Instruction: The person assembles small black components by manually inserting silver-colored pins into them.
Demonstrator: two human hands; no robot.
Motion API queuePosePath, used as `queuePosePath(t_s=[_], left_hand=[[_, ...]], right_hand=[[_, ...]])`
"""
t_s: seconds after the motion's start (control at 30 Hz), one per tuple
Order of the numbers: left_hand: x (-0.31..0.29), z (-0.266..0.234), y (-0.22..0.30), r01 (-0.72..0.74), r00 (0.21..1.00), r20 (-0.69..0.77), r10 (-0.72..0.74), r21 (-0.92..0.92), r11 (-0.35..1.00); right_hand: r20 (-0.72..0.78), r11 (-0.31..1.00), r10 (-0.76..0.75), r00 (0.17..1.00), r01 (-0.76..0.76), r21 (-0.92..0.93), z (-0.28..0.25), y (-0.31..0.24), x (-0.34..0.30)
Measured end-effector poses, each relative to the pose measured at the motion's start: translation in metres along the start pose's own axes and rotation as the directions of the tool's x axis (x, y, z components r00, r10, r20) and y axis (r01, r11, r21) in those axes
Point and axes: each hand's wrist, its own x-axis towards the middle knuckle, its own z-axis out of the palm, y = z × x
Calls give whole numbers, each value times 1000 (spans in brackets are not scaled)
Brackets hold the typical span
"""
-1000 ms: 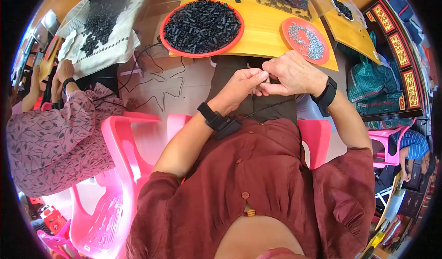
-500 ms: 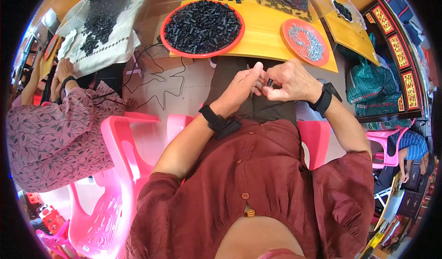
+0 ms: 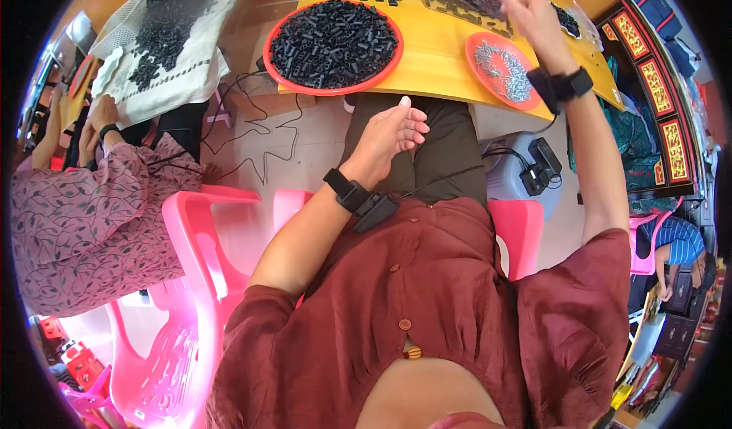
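Observation:
Over my lap, my left hand (image 3: 390,138) is closed, its fingers curled in and its thumb pointing up. Whatever it may hold is hidden by the fingers. My right hand (image 3: 534,21) reaches far out with fingers apart, beside a clear bin (image 3: 465,0) of small black plastic parts at the back of the yellow table. Nothing shows in that hand. Below its wrist lies an orange-red plate (image 3: 474,57) with small silvery metal pieces (image 3: 512,74). A large red-rimmed tray (image 3: 268,55) heaped with short black tubular parts (image 3: 335,44) stands left of it.
Another person in a patterned top (image 3: 91,231) sits at left by a white cloth (image 3: 179,86) bearing black parts. A pink chair (image 3: 183,276) stands between us. Cables (image 3: 267,135) trail on the floor; a grey bin (image 3: 518,173) with a black device is by my right leg.
My hands were together over my lap with a small black part between them. The right has moved far out toward the clear bin and opened; the black part no longer shows.

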Motion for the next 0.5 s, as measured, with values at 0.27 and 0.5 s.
queuePosePath(t_s=[0.27,0.5], left_hand=[[5,-3,-3,-7,1000,12,8,-27,1000],[5,-2,-6,-2,1000,8,2,-38,999]], right_hand=[[435,988,-130,891,154,-20,76,3,-25],[484,871,-467,740,480,106,138,-41,-25]])
